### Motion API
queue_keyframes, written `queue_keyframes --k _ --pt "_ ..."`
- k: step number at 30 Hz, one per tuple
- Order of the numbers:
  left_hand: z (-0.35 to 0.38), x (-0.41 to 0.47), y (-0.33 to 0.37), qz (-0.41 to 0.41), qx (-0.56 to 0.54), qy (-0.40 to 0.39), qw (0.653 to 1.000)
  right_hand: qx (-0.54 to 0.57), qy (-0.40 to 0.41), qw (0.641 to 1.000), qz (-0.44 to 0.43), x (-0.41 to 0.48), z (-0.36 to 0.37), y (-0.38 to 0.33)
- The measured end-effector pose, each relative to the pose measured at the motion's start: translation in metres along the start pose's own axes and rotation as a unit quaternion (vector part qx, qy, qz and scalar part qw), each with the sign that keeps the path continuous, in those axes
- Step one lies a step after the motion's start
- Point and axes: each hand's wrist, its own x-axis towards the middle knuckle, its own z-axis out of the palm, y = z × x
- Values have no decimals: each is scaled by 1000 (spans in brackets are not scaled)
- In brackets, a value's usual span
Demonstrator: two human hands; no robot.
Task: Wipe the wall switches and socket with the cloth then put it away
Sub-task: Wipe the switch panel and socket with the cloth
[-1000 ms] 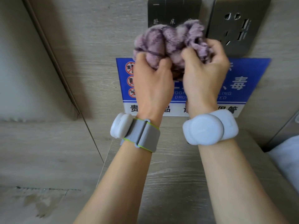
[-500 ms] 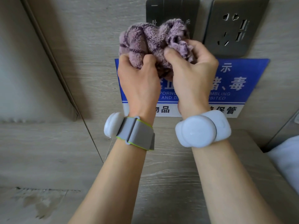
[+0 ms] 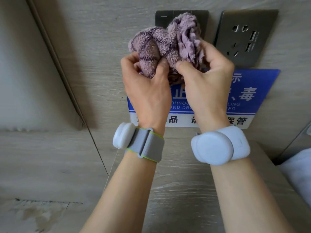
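A padded panel fills the far left, well apart from the work. The left hand is closed on the left lobe of the cloth, thumb and fingers pinching a rolled fold. The cloth is a purple fleecy bundle held up in front of the wall, between the 2 hands, and it covers the lower middle of the switches. It looks light, soft and limp, likely to sag or unroll if gripped by 1 edge, so a bunched handful in the palm should serve best for wiping. The right hand is closed on the right lobe, thumb pressed into the folds. Just beside it on the right sits the socket, uncovered. Below, a blue sign lies partly behind both hands. The wooden worktop runs beneath the wrists. Nothing blocks the plates, though whether the cloth touches the switches cannot be told.
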Motion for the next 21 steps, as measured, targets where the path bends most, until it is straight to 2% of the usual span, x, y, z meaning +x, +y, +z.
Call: queue_keyframes --k 3,6,10,13,15,18,21 --pt "-3 2 -2 65 -20 30 997 -14 47 998 -41 -1 0 5" --pt "-2 4 -4 114 -15 -4 993 -8 64 996 -65 -1 3 5" --pt "0 0 4 109 -29 -100 989 35 40 997 -63 -2 8 2" --pt "0 -1 11 142 -8 -165 976 44 11 997 -59 -1 9 0" --pt "0 2 8 152 1 -155 976 41 -14 998 -44 -3 11 1" --pt "-1 6 4 116 -18 -124 985 31 -66 997 -24 -6 17 1" --pt "1 1 8 107 -16 -165 980 28 -56 997 -33 1 10 1"
